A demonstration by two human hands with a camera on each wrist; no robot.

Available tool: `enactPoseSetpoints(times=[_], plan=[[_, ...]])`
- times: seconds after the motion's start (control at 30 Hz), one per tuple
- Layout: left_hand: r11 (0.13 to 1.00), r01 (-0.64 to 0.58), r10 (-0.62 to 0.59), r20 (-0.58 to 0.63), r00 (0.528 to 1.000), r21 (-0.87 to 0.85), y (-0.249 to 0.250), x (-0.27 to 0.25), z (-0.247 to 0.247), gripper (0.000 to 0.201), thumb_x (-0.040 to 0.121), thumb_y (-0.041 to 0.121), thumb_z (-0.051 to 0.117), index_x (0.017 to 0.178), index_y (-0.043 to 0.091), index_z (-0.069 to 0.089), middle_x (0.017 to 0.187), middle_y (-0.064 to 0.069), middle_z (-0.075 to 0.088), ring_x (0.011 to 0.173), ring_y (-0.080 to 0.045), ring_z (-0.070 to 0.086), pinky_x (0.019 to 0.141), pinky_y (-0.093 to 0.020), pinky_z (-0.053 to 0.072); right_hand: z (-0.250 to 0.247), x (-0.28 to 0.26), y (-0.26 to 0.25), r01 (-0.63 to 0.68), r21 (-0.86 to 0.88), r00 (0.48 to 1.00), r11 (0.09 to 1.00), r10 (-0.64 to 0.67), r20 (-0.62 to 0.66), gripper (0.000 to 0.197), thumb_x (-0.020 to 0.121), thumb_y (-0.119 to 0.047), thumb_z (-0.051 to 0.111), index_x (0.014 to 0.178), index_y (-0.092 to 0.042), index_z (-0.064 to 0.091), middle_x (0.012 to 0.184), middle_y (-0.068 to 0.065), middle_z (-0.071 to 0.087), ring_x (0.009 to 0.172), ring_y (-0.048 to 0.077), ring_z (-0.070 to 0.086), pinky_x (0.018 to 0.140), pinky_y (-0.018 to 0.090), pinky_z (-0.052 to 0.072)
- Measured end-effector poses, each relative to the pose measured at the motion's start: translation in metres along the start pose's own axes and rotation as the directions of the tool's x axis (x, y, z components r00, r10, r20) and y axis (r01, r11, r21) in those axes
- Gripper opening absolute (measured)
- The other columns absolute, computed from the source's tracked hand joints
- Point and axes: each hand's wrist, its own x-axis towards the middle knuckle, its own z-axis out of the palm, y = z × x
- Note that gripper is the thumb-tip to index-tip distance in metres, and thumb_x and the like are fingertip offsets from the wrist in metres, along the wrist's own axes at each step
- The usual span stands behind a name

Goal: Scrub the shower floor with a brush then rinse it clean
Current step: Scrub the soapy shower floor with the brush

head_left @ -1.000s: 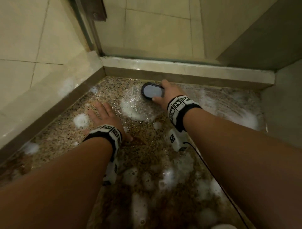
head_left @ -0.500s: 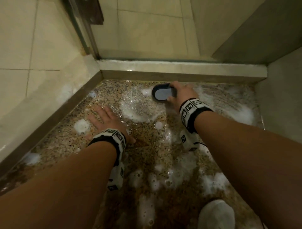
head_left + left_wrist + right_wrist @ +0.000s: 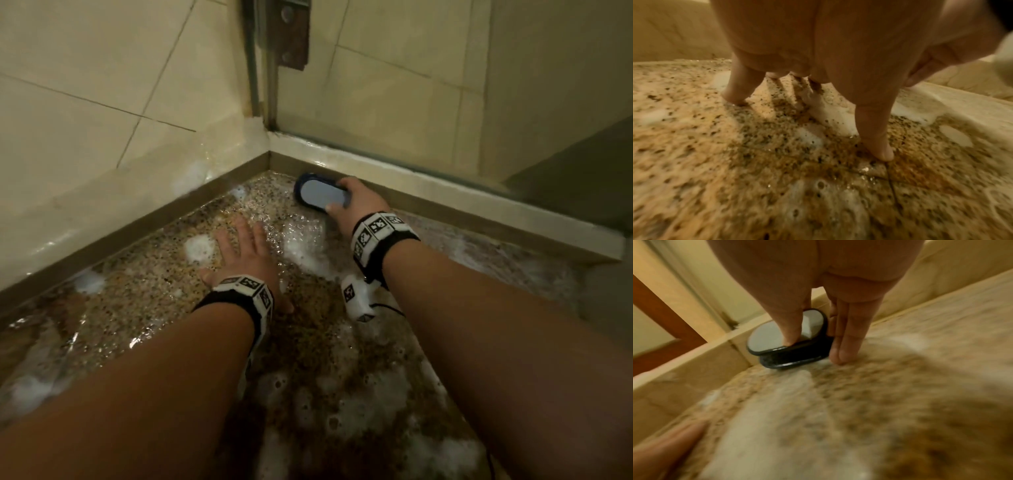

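Observation:
The brush point(image 3: 320, 196) is a dark oval block with a pale grey-blue top, lying bristles-down on the speckled shower floor point(image 3: 144, 294) near the far corner. My right hand point(image 3: 356, 205) grips it, thumb on the top and fingers down its far side; the right wrist view shows the brush point(image 3: 777, 340) close to the curb. My left hand point(image 3: 246, 253) lies flat on the wet floor with fingers spread, to the left of the brush and nearer me; the left wrist view shows its fingertips point(image 3: 879, 151) pressing the stone. White foam point(image 3: 301, 243) lies between the hands.
A raised stone curb point(image 3: 428, 192) runs along the far side, with a glass panel and metal hinge point(image 3: 291, 37) above it. A tiled wall and ledge point(image 3: 102, 212) close the left side. Foam patches point(image 3: 376, 404) and water cover the near floor.
My right hand has slid the brush left and farther away, into the corner by the curb. My left hand stays planted on the floor. The head view has swung right and up.

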Motion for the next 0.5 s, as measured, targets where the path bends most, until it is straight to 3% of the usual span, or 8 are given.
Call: enactPoseSetpoints(times=[0.1, 0.17, 0.33, 0.5], plan=[[1.000, 0.012, -0.012, -0.003, 1.000, 0.006, 0.000, 0.001, -0.001, 0.169, 0.048, 0.065, 0.091, 0.149, 0.025, -0.038, 0.152, -0.004, -0.051, 0.146, -0.040, -0.034, 0.110, -0.079, 0.018, -0.012, -0.005, 0.029, -0.029, -0.035, 0.999, 0.999, 0.027, -0.032, 0.041, 0.098, -0.034, 0.064, 0.138, -0.026, 0.055, 0.129, 0.007, 0.066, 0.113, 0.028, 0.063, 0.094, 0.033, 0.049], [0.999, 0.028, -0.028, -0.005, 1.000, 0.015, 0.003, 0.003, -0.001, 0.171, 0.047, 0.065, 0.092, 0.148, 0.024, -0.039, 0.152, -0.005, -0.050, 0.146, -0.041, -0.033, 0.109, -0.079, 0.018, -0.014, -0.002, 0.031, -0.012, -0.050, 1.000, 0.999, 0.011, -0.011, 0.040, 0.098, -0.036, 0.064, 0.135, -0.026, 0.056, 0.128, 0.008, 0.065, 0.110, 0.029, 0.062, 0.088, 0.033, 0.048], [0.997, 0.059, -0.059, 0.003, 0.998, 0.043, 0.004, 0.007, -0.002, 0.173, 0.045, 0.069, 0.090, 0.147, 0.022, -0.042, 0.152, -0.008, -0.050, 0.145, -0.045, -0.033, 0.108, -0.079, 0.023, -0.004, 0.004, 0.003, 0.083, -0.060, 0.997, 0.995, -0.083, 0.004, 0.042, 0.098, -0.044, 0.059, 0.134, -0.025, 0.049, 0.119, 0.007, 0.065, 0.101, 0.029, 0.064, 0.080, 0.032, 0.049], [0.998, 0.054, -0.055, 0.011, 0.998, 0.029, 0.002, 0.007, 0.000, 0.173, 0.044, 0.069, 0.090, 0.147, 0.023, -0.041, 0.151, -0.007, -0.052, 0.146, -0.044, -0.033, 0.108, -0.079, 0.021, 0.011, 0.002, -0.018, 0.072, -0.030, 0.997, 0.997, -0.073, -0.021, 0.044, 0.100, -0.044, 0.052, 0.140, -0.031, 0.043, 0.120, 0.006, 0.066, 0.099, 0.028, 0.064, 0.079, 0.033, 0.049]])
